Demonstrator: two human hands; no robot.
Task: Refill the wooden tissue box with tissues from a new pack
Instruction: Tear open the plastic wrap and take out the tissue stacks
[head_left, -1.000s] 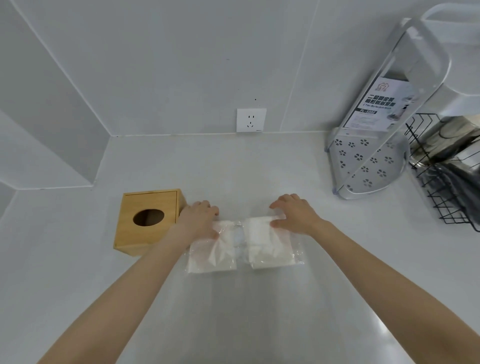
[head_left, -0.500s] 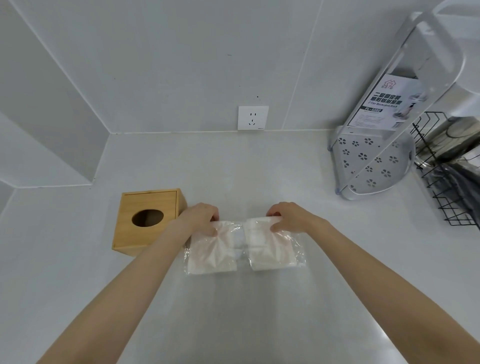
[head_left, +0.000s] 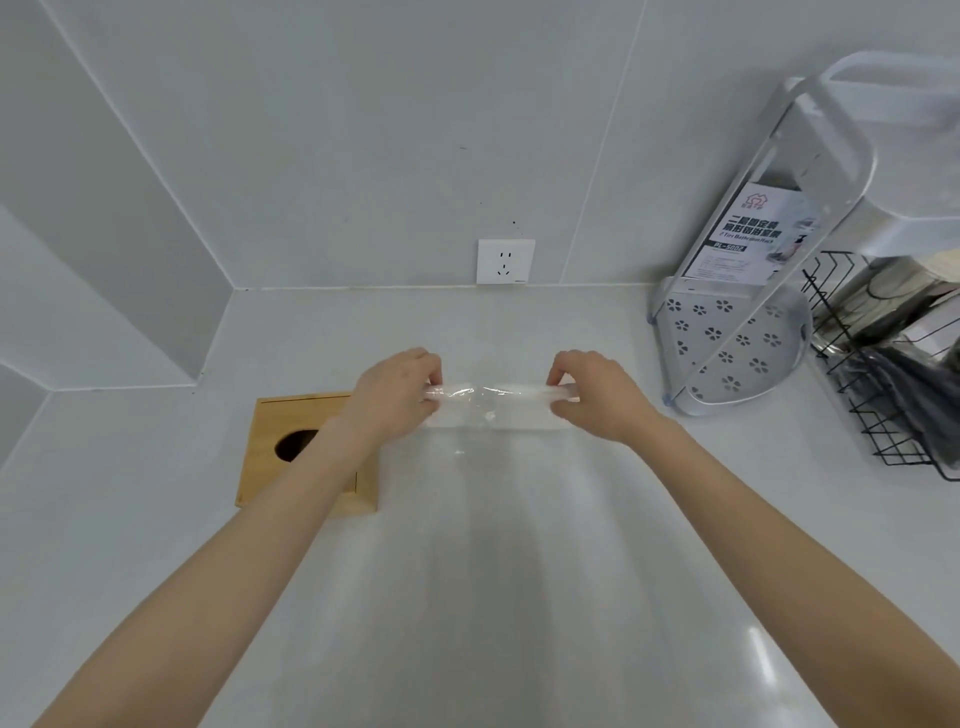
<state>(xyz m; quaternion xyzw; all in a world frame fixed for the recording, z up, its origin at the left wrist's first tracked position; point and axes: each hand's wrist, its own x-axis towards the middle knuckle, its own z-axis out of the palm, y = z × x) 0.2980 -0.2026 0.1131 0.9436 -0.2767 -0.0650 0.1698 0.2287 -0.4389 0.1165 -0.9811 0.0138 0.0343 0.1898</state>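
A pack of white tissues (head_left: 493, 413) in clear plastic wrap is held up above the white counter (head_left: 519, 597), seen edge-on between my two hands. My left hand (head_left: 397, 397) pinches its left end and my right hand (head_left: 592, 395) pinches its right end. The wooden tissue box (head_left: 275, 441) stands on the counter to the left, its oval top hole partly covered by my left forearm.
A white perforated corner shelf (head_left: 727, 358) with a printed label leans at the right. Beside it a black wire rack (head_left: 883, 374) holds dark items. A wall socket (head_left: 505, 261) sits on the back wall behind my hands.
Both hands have gripped the tissue pack and lifted it off the counter, tipping it edge-on; a second ago it lay flat under my fingers.
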